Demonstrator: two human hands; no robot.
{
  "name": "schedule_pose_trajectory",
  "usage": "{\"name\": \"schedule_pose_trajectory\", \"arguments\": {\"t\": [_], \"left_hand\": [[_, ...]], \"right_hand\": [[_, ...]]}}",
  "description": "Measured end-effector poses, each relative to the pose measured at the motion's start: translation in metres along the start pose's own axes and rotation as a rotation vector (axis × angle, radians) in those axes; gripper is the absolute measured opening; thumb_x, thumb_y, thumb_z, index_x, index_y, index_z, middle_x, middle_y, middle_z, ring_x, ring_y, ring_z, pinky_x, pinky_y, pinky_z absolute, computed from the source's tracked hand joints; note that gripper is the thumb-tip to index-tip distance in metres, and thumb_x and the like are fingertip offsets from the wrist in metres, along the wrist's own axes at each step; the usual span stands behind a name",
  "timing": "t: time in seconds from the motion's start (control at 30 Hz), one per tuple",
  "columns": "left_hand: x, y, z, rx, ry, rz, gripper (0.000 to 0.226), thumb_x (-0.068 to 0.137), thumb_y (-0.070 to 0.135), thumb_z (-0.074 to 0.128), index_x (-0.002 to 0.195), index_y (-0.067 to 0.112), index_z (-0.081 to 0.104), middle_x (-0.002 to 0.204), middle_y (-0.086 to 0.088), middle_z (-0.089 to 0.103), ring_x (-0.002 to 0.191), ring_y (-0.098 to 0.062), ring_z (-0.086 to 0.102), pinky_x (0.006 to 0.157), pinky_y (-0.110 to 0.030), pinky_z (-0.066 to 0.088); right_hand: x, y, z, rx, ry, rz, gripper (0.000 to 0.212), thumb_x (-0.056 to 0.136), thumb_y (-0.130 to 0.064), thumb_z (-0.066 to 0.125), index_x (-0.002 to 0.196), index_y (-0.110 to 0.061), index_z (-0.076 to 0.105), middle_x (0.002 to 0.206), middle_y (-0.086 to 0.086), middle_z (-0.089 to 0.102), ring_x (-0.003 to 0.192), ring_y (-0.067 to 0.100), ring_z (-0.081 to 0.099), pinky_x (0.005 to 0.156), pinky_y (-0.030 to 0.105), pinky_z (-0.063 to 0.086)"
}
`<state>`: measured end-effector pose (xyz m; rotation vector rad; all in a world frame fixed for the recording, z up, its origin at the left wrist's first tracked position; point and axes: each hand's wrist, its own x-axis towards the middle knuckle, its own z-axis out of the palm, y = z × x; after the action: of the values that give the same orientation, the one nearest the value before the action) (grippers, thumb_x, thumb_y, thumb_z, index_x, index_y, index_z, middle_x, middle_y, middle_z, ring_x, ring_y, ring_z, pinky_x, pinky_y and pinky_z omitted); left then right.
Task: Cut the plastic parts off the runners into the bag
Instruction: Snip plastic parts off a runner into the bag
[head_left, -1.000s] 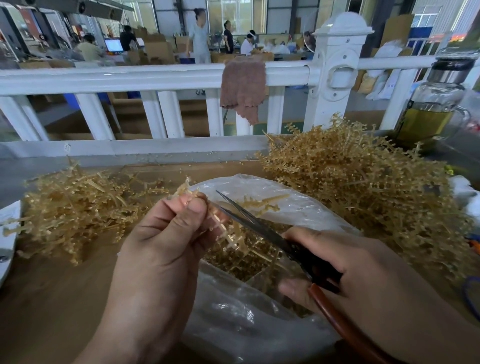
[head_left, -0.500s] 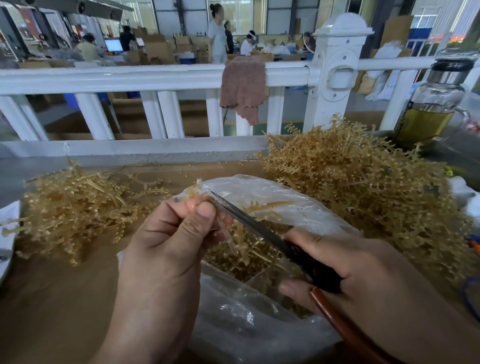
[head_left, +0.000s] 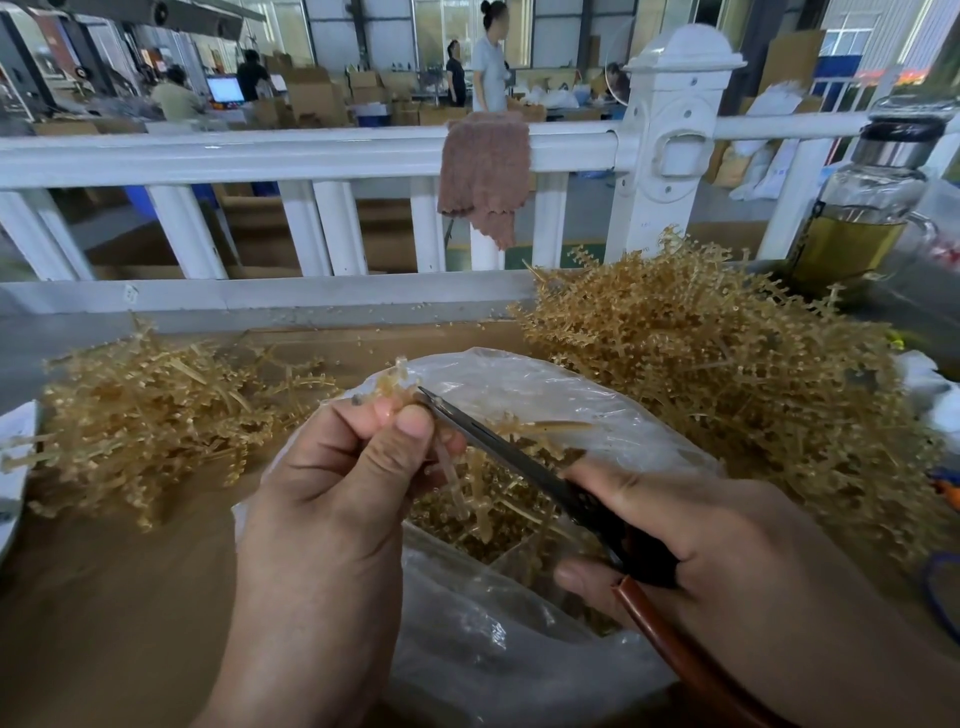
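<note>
scissors (head_left: 501, 453) have closed on runner (head_left: 453, 486) in left hand (head_left: 332, 499).

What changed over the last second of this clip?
The scissors, open a second ago, have closed beside the runner pinched in the left hand, which edged right toward them. The right hand still grips the scissors. The bag, the left pile and the right pile of runners stayed put.

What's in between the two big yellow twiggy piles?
In the head view, the clear bag lies between the left pile and the right pile; above it the left hand holds a runner and the right hand holds scissors.
</note>
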<state>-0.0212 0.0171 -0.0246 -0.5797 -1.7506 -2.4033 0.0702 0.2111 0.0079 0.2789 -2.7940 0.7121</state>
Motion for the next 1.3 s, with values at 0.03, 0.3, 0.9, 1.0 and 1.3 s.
{"name": "schedule_pose_trajectory", "arguments": {"t": [0.03,0.3,0.9,1.0,1.3], "left_hand": [[0.0,0.001,0.0,-0.004,0.003,-0.003,0.027,0.072,0.056,0.082,0.081,0.032,0.075,0.082,0.004,0.073,0.077,-0.01,0.071,0.065,-0.022,0.056],[-0.007,0.002,0.01,-0.149,0.121,-0.052,0.016,0.061,0.017,0.086,0.069,0.022,0.072,0.074,-0.006,0.07,0.069,-0.014,0.068,0.063,-0.021,0.055],[-0.006,0.005,0.014,-0.21,0.113,-0.089,0.019,0.078,0.013,0.077,0.064,0.024,0.07,0.072,-0.006,0.068,0.067,-0.015,0.064,0.062,-0.022,0.054],[-0.006,0.003,0.012,-0.218,0.101,-0.074,0.014,0.08,0.021,0.067,0.067,0.025,0.067,0.075,-0.004,0.066,0.068,-0.015,0.064,0.063,-0.021,0.054],[-0.008,-0.002,0.013,-0.172,0.071,-0.008,0.007,0.075,0.027,0.073,0.072,0.027,0.067,0.077,0.0,0.069,0.072,-0.016,0.066,0.07,-0.026,0.056]], "right_hand": [[0.001,0.0,-0.001,-0.003,-0.003,0.006,0.057,0.078,-0.069,0.052,0.125,-0.039,0.061,0.074,-0.021,0.062,0.07,-0.003,0.059,0.063,0.013,0.047],[0.002,0.001,0.0,-0.028,0.04,-0.031,0.046,0.08,-0.064,0.053,0.116,-0.037,0.064,0.067,-0.022,0.056,0.064,-0.004,0.055,0.055,0.005,0.039],[0.001,-0.002,0.002,0.01,0.04,0.009,0.065,0.076,-0.071,0.05,0.127,-0.032,0.064,0.08,-0.021,0.067,0.073,-0.004,0.062,0.067,0.006,0.045],[-0.001,0.0,0.003,0.038,-0.009,0.037,0.071,0.072,-0.078,0.046,0.132,-0.042,0.056,0.084,-0.023,0.066,0.081,-0.006,0.062,0.072,0.013,0.047],[0.001,-0.001,0.002,0.02,0.007,0.041,0.068,0.075,-0.078,0.045,0.136,-0.051,0.034,0.086,-0.023,0.063,0.078,-0.006,0.062,0.063,0.017,0.049]]}}
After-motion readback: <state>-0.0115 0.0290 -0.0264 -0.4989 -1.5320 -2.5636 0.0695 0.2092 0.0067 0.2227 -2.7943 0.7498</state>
